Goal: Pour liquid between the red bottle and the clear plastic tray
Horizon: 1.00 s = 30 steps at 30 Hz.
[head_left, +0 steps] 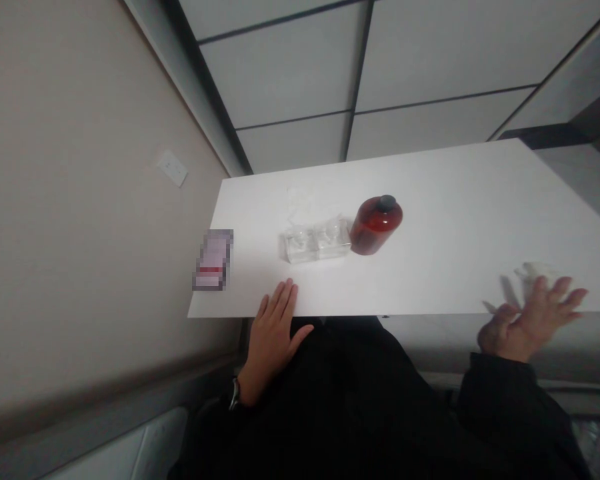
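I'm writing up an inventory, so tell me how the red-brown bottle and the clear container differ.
The red-brown bottle is deeply coloured, while the clear container is colourless and see-through. The bottle is tall and rounded with a dark cap; the container is low and boxy, with two sections side by side. Both rest on the white table, close beside each other.

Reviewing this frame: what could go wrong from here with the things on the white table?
The red-brown bottle stands right beside the clear container, so bumping one might knock the other. The open right hand is close to a pale item near the front edge of the table; a sweep could brush it off.
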Motion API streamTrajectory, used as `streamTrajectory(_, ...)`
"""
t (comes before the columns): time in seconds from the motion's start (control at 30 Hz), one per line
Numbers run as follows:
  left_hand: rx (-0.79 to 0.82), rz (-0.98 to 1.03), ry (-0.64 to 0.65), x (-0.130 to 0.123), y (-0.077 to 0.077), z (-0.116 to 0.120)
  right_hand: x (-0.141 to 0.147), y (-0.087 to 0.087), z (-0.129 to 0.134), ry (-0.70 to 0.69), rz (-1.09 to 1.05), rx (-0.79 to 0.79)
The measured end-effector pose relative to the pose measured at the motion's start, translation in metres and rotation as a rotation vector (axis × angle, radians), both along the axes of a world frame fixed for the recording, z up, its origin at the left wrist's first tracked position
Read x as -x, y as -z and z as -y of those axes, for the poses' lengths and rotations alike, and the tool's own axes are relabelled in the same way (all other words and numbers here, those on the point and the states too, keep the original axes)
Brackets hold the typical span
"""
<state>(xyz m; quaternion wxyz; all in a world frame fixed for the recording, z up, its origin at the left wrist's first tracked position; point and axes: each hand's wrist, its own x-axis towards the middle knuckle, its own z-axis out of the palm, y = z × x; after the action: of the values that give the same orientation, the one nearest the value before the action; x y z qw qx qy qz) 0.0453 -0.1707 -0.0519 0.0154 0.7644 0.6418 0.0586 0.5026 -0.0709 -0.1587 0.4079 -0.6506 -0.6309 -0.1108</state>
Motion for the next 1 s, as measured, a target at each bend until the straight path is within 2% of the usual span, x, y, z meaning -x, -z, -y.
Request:
streamTrajectory(0.2, 0.027, 0.060, 0.136, -0.025, -0.007, -0.042, -0.006, 0.003, 0.000, 0.033, -0.040, 0.028)
streamTrajectory(0.4, 0.082, 0.083, 0.222, -0.047, -0.012, -0.064, 0.011, -0.015, 0.013, 0.087, -0.117, 0.137)
streamTrajectory(0.53, 0.095, 0.081, 0.243, -0.060, -0.016, -0.073, 0.018, -0.025, 0.014, 0.102, -0.125, 0.178)
streamTrajectory(0.8, 0.098, 0.054, 0.254, -0.078, -0.015, -0.081, 0.026, -0.031, 0.013, 0.178, -0.100, 0.278)
streamTrajectory(1.0, 0.108, 0.028, 0.258, -0.090, -0.014, -0.085, 0.026, -0.029, 0.013, 0.153, -0.089, 0.224)
